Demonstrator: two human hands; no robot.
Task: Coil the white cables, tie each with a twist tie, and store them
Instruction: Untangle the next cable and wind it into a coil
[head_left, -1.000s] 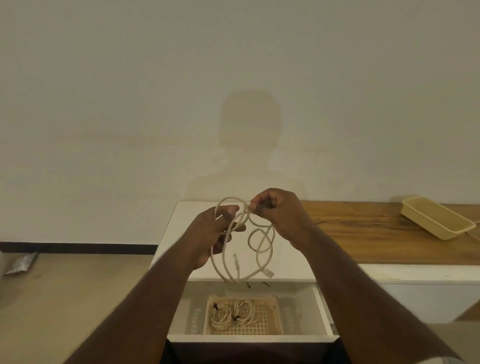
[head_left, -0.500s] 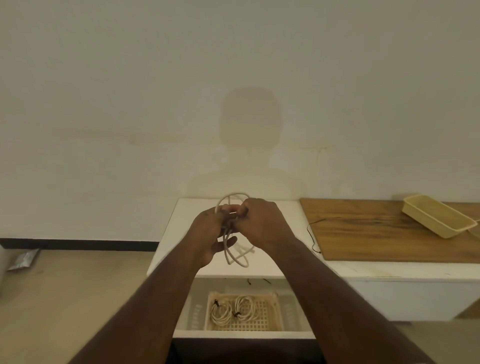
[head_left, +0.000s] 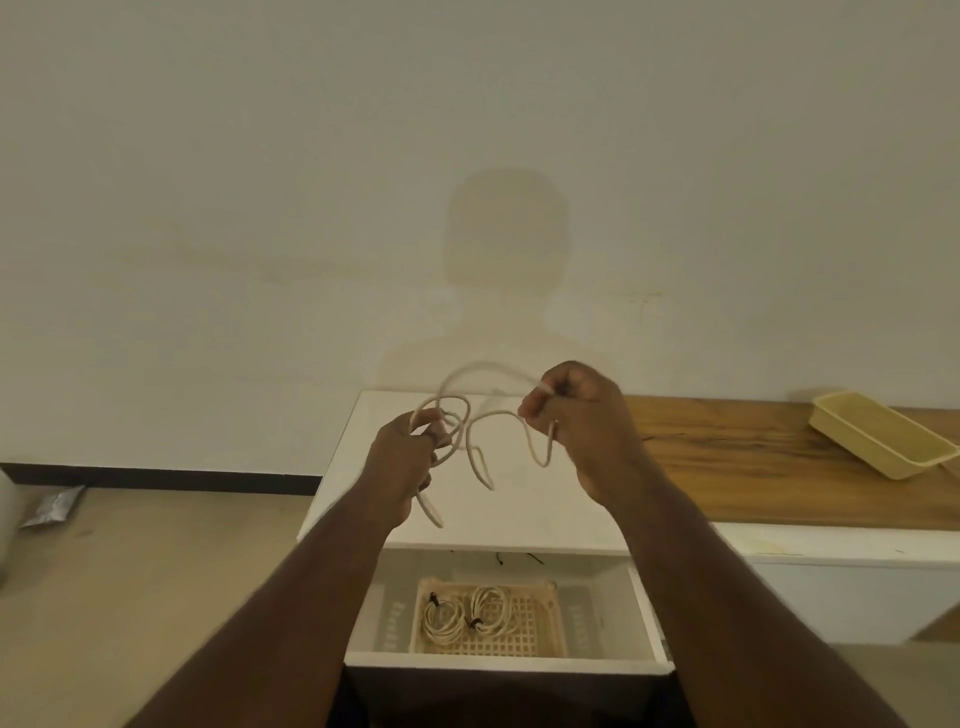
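Your hands have pulled apart since a moment ago. Your left hand (head_left: 402, 462) grips the cable (head_left: 470, 415) loops; your right hand (head_left: 576, 421) pinches its other stretch.

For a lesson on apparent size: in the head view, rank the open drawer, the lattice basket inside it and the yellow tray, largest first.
1. Open drawer.
2. Lattice basket.
3. Yellow tray, though it lies farther from the camera, so its true size is unsure.

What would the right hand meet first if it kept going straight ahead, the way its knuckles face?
Probably only the wall behind the counter. The right hand, gripping the cable, is held above the white counter top; depth is unclear.
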